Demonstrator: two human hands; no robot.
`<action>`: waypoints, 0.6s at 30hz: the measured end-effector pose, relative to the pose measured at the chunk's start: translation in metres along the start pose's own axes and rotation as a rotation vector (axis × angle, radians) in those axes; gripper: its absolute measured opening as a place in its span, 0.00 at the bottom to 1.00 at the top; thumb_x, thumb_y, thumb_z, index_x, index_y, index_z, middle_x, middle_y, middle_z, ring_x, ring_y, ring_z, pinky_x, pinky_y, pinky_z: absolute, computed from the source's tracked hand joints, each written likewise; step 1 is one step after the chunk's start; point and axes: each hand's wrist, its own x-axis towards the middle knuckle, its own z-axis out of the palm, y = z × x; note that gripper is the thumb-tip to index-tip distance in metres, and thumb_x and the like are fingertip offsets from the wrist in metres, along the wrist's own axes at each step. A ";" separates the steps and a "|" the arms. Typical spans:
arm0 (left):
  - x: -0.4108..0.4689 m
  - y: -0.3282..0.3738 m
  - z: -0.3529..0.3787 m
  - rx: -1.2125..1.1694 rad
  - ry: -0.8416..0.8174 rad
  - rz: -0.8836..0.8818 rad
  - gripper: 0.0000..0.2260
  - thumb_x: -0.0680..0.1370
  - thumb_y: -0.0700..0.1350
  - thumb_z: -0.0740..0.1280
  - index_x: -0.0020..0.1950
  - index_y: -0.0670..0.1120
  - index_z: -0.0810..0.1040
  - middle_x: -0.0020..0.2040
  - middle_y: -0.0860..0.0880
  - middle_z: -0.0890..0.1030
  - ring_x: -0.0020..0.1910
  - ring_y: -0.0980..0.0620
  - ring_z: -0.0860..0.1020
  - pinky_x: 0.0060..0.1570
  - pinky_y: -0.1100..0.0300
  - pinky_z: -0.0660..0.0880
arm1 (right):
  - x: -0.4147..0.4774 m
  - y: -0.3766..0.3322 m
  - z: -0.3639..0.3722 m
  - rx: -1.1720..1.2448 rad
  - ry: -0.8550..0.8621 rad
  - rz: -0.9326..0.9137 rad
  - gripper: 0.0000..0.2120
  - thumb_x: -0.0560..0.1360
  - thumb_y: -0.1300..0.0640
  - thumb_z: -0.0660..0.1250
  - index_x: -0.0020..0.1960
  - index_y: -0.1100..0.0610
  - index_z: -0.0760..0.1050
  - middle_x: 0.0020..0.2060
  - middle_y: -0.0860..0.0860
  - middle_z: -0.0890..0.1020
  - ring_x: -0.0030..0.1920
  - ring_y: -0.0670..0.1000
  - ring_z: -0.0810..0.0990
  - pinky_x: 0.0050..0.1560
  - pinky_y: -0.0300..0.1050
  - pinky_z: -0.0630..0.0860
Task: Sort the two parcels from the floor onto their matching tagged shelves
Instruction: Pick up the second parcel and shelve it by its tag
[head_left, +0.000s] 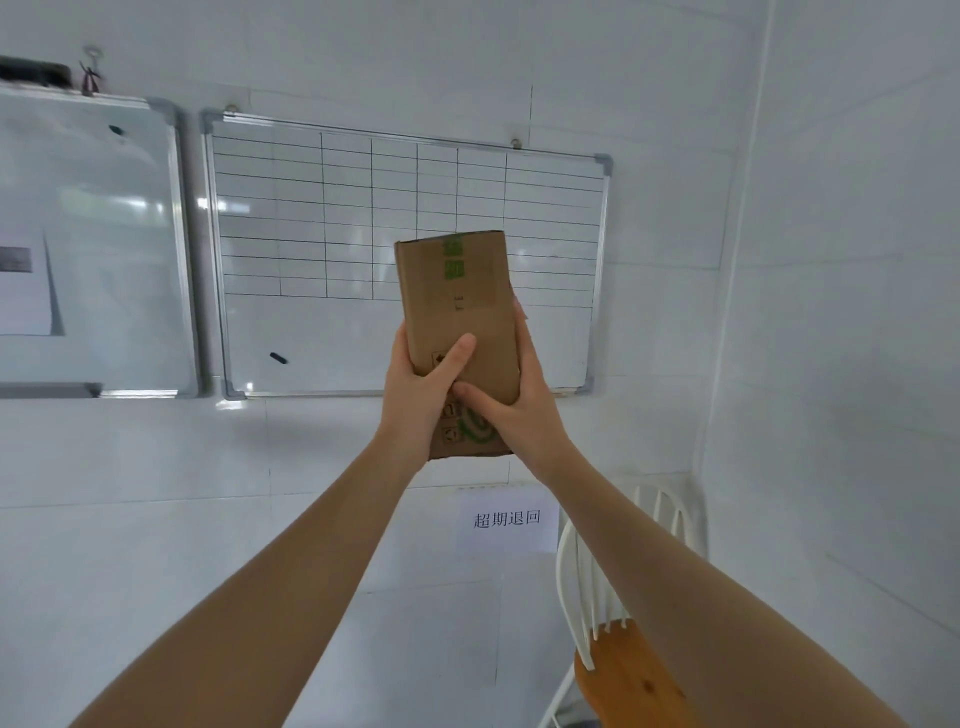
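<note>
A brown cardboard parcel (457, 301) with green print is held upright at arm's length in front of the wall. My left hand (418, 395) grips its lower left side, thumb across the front face. My right hand (511, 410) wraps the lower right side, thumb pressed on the front near the green logo. Both arms are stretched forward. No shelf and no second parcel are in view.
A gridded whiteboard (322, 208) hangs on the tiled wall behind the parcel, with a second whiteboard (93, 234) to its left. A paper sign (506, 522) with printed characters is stuck on the wall below. A white chair with wooden seat (623, 670) stands at lower right.
</note>
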 end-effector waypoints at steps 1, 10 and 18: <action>-0.002 0.000 0.000 0.011 0.013 0.000 0.22 0.72 0.49 0.70 0.64 0.51 0.70 0.54 0.52 0.79 0.53 0.52 0.80 0.43 0.60 0.80 | -0.002 0.000 0.002 -0.014 0.002 0.002 0.41 0.69 0.54 0.72 0.72 0.39 0.51 0.69 0.48 0.69 0.66 0.48 0.72 0.64 0.54 0.74; -0.009 0.009 -0.020 0.003 -0.002 -0.066 0.12 0.74 0.51 0.68 0.55 0.55 0.71 0.49 0.55 0.80 0.46 0.55 0.80 0.34 0.64 0.78 | -0.004 -0.005 -0.006 0.197 0.117 0.168 0.16 0.79 0.52 0.59 0.67 0.51 0.70 0.61 0.44 0.76 0.58 0.36 0.75 0.56 0.34 0.76; -0.015 0.013 -0.040 -0.048 -0.058 -0.028 0.21 0.65 0.55 0.68 0.57 0.52 0.73 0.49 0.53 0.81 0.47 0.54 0.81 0.36 0.63 0.78 | -0.006 -0.002 -0.006 0.286 0.038 0.267 0.23 0.69 0.48 0.71 0.61 0.51 0.70 0.56 0.49 0.79 0.52 0.42 0.80 0.46 0.34 0.79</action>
